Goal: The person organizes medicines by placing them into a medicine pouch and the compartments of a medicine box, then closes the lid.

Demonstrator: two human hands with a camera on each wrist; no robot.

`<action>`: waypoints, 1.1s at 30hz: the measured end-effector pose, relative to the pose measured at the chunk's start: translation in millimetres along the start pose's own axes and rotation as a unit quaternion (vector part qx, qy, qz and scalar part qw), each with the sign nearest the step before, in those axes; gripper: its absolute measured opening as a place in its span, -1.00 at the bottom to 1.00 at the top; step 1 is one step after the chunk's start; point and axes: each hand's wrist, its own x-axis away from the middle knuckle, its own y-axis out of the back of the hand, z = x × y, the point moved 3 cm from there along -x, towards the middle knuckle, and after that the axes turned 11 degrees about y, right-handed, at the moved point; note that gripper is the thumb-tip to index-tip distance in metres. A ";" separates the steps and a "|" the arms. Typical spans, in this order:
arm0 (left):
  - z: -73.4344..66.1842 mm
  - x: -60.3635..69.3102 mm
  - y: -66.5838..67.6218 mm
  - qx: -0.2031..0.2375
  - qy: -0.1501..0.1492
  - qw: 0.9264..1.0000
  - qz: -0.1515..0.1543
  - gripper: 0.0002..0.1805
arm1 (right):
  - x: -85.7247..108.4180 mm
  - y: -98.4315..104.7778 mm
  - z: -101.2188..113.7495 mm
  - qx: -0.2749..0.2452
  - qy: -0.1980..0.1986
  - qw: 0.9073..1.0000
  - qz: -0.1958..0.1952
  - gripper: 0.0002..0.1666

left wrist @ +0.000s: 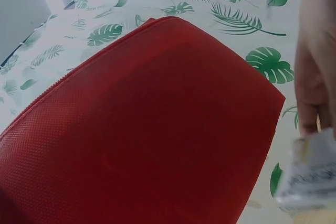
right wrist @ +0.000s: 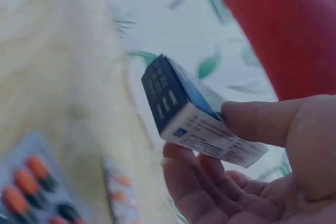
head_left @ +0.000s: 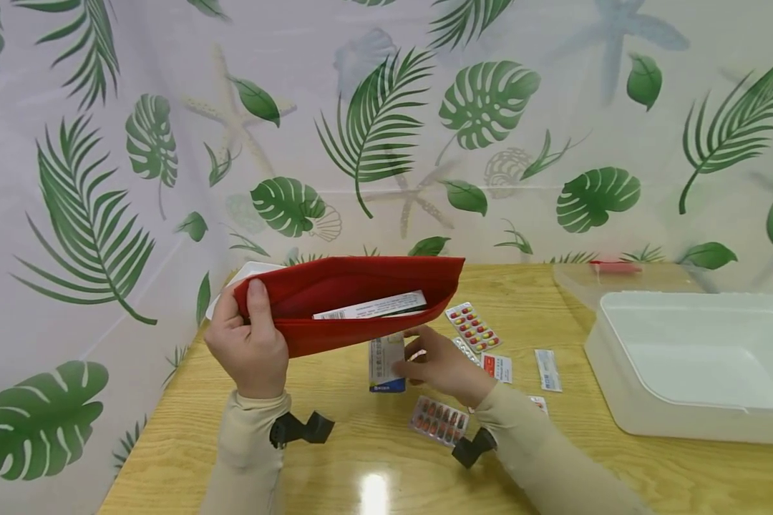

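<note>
My left hand [head_left: 250, 342] grips one end of a red zippered pouch [head_left: 354, 337] and holds it up above the table, its mouth open. Inside the pouch lies a white medicine box [head_left: 376, 306] with printed text. Below and just in front of the pouch, my right hand [head_left: 441, 363] pinches a white and blue medicine box [head_left: 386, 366] between thumb and fingers. That box shows dark and white printed faces [right wrist: 210, 135] in the right wrist view. The pouch [left wrist: 157, 119] fills most of the left wrist view, hiding the left fingers there.
Red-and-yellow capsules [head_left: 473, 327] in a blister pack, another capsule blister pack [head_left: 439, 420], a red-and-white packet [head_left: 497, 368] and a white sachet [head_left: 548, 370] lie on the wooden table [head_left: 335, 458]. A translucent plastic bin [head_left: 683, 400] stands at the right, its lid [head_left: 625, 277] behind.
</note>
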 end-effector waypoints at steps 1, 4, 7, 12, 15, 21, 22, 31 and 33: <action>-1.3 0.3 -0.2 0.001 0.002 1.000 -0.002 -0.78 | -0.2 5.3 1.4 -0.012 0.007 1.000 -0.011 -0.34; 3.0 -0.2 0.8 0.001 0.009 1.000 -0.009 -0.78 | -1.0 22.3 4.6 -0.018 0.030 0.999 -0.032 -0.46; 12.8 -2.1 2.0 0.008 0.012 1.000 -0.009 -0.78 | -0.4 39.8 8.3 -0.020 0.039 0.998 -0.049 -0.55; 19.5 -3.2 2.3 0.016 0.014 1.000 -0.004 -0.79 | 3.7 66.2 13.9 -0.039 0.022 0.994 -0.096 -0.56; 16.8 -2.4 2.2 0.015 0.017 1.000 -0.007 -0.79 | 7.3 80.1 17.3 -0.044 0.010 0.991 -0.129 -0.49; -6.2 2.0 -1.9 0.023 0.018 1.000 0.009 -0.78 | 18.7 104.4 28.3 -0.068 0.034 0.977 -0.198 -0.39; -8.7 2.8 -2.5 0.023 0.017 1.000 0.012 -0.78 | 20.9 108.1 31.2 -0.075 0.045 0.974 -0.211 -0.42; 19.5 1.8 -2.4 0.013 0.015 0.999 0.029 -0.81 | 45.2 131.0 64.3 -0.163 0.177 0.919 -0.313 -0.59; 21.1 2.5 -3.8 0.011 0.015 0.999 0.041 -0.81 | 50.2 131.7 73.2 -0.171 0.206 0.905 -0.332 -0.55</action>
